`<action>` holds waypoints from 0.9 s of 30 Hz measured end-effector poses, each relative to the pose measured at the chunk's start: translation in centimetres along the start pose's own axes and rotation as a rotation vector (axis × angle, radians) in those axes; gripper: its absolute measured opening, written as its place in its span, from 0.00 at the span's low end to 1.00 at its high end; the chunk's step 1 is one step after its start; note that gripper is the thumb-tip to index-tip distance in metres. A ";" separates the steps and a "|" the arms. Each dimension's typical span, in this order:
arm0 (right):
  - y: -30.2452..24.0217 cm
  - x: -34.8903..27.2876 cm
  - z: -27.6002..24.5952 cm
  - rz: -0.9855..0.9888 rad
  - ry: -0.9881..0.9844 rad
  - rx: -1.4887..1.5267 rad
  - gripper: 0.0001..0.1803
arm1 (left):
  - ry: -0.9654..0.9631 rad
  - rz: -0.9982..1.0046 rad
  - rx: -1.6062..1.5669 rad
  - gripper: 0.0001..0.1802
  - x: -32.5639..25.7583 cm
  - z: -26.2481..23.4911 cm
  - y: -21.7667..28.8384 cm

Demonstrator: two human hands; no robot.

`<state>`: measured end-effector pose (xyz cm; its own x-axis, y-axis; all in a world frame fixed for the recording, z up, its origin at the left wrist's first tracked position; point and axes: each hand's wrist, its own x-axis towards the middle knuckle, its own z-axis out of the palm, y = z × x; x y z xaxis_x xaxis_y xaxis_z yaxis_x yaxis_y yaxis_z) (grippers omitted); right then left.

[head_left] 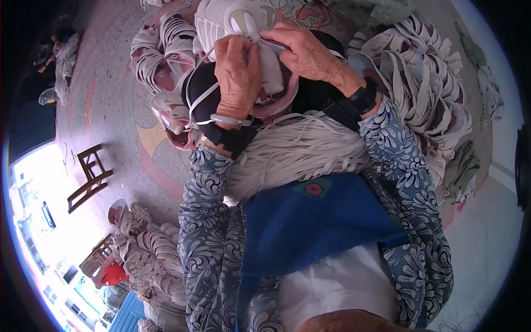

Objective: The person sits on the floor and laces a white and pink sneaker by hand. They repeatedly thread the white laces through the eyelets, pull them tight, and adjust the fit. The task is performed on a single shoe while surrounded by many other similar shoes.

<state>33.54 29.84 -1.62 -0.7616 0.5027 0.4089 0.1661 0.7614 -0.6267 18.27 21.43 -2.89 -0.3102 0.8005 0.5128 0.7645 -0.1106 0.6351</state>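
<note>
A white shoe upper [217,19] with a pale pink collar lies over my knees at the top of the view. My left hand [238,72] is closed in a pinch at its lacing, on a flat white shoelace [206,98] that trails down beside the wrist. From the other side my right hand [310,52] grips the upper by the tongue [271,69], index finger stretched along the eyelets and thumb tucked below. The fingertips of both hands nearly meet. In my lap lies a thick bundle of loose white shoelaces [301,146].
Stacked shoe uppers [420,77] pile up at my right. More stacks [166,52] stand at the far left, and others [152,246] at the near left. A wooden stool [91,174] lies on the speckled floor [119,110]. A blue apron [315,221] covers my front.
</note>
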 end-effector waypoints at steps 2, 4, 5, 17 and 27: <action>0.1 0.0 -0.2 0.005 -0.004 0.000 0.27 | 0.006 0.032 -0.005 0.07 0.0 0.0 0.0; -0.5 -0.7 0.2 0.057 -0.017 -0.011 0.27 | 0.010 0.084 -0.008 0.06 -0.4 -0.2 0.1; -0.6 -0.7 0.9 0.025 0.045 -0.031 0.27 | -0.061 0.105 0.008 0.06 -0.4 -0.9 0.1; -4.4 -0.9 0.3 0.172 0.106 0.050 0.22 | -0.012 0.232 0.012 0.06 -1.1 -0.9 -1.4; -3.9 3.8 1.2 -0.343 0.106 -0.398 0.06 | -0.130 -0.238 -0.440 0.11 -0.9 -3.7 -0.9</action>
<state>29.27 28.30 1.62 -0.7497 0.2207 0.6239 0.1590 0.9752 -0.1538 15.75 18.61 -1.83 -0.3527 0.8970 0.2663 0.3624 -0.1314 0.9227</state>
